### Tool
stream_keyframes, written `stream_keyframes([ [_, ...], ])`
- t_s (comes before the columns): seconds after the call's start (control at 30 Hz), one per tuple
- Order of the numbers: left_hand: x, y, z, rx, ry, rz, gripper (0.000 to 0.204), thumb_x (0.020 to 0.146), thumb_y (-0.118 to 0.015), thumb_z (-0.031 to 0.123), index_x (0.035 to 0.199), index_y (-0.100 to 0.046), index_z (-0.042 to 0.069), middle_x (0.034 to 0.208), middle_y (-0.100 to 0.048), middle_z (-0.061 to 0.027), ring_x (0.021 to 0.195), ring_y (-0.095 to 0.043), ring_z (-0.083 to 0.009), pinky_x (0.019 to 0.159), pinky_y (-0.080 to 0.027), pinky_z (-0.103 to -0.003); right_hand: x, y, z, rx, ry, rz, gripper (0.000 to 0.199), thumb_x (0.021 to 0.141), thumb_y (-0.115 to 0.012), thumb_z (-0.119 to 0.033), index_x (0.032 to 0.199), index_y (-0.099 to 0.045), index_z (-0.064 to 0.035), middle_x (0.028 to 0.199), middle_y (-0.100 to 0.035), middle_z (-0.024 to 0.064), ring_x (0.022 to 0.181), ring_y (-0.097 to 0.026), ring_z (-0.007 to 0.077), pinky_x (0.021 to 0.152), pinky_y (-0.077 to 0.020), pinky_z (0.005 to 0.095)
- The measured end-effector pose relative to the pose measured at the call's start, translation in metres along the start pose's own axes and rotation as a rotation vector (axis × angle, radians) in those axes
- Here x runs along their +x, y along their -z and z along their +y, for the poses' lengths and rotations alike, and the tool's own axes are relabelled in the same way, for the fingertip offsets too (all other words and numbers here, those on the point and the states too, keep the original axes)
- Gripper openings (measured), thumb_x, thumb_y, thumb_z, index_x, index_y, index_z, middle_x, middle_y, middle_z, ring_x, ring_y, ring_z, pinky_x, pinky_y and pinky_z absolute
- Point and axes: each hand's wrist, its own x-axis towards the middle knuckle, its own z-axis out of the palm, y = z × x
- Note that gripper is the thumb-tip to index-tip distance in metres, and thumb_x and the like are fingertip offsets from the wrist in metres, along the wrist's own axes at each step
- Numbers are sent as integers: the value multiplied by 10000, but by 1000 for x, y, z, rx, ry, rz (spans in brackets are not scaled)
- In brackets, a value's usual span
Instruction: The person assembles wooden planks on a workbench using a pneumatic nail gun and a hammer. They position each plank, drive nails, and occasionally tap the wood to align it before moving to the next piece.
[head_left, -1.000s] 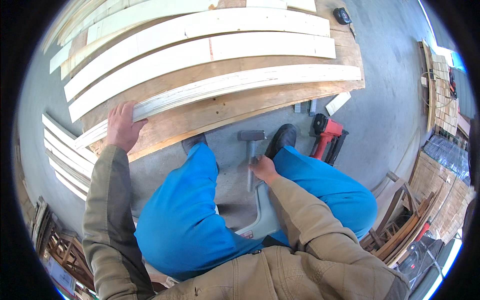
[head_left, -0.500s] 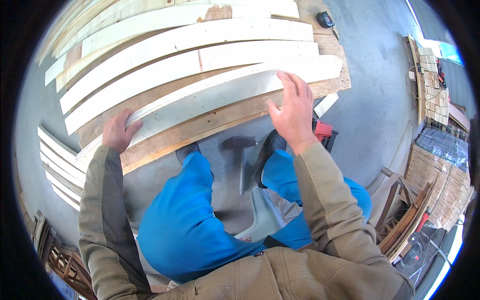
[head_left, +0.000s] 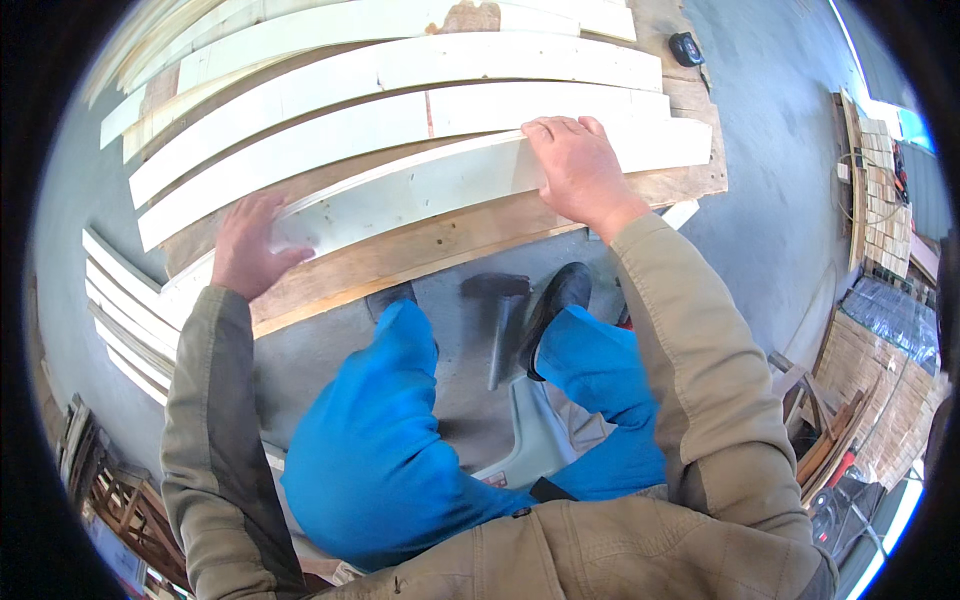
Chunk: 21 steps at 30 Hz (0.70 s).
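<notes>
A long pale wooden slat [head_left: 420, 190] lies tilted along the near side of a plank work surface [head_left: 440, 240], one long edge raised. My right hand [head_left: 580, 170] is closed over its raised edge, right of the middle. At its left part is my left hand [head_left: 250, 245], slightly blurred, thumb and fingers spread apart across the slat. Another pale slat [head_left: 665, 145] shows past my right hand. Beyond them, more white slats [head_left: 540, 105] lie in rows.
A hammer [head_left: 496, 325] stands on the floor between my feet. A tape measure [head_left: 685, 49] sits at the far right corner of the planks. Several slats [head_left: 130, 310] are stacked at left. Wood bundles [head_left: 880, 190] stand far right.
My right hand has come down onto the slat's raised edge and gripped it. My left hand has spread wider. The view has shifted a little, and the red tool by my right hand is now mostly hidden.
</notes>
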Motion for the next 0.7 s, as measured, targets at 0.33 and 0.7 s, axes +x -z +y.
stream_keyframes([
  [0.33,-13,-24,12,57,-22,68,719,713,-872,57,1373,-586,61,1282,-659,-163,1217,-639,-383,1073,-505,-490,-2,15,2,9,27,-189,362,822,-736,-45,1175,-656,-61,1133,-733,138,1164,-678,329,1019,-488,467],
  [0.7,-19,-24,21,105,3,-30,816,723,-915,115,1447,-540,88,1355,-655,-177,1295,-615,-387,1141,-475,-494,-33,8,7,13,16,-181,638,759,-843,-89,1352,-608,-61,1317,-679,165,1317,-613,319,1119,-461,454],
])
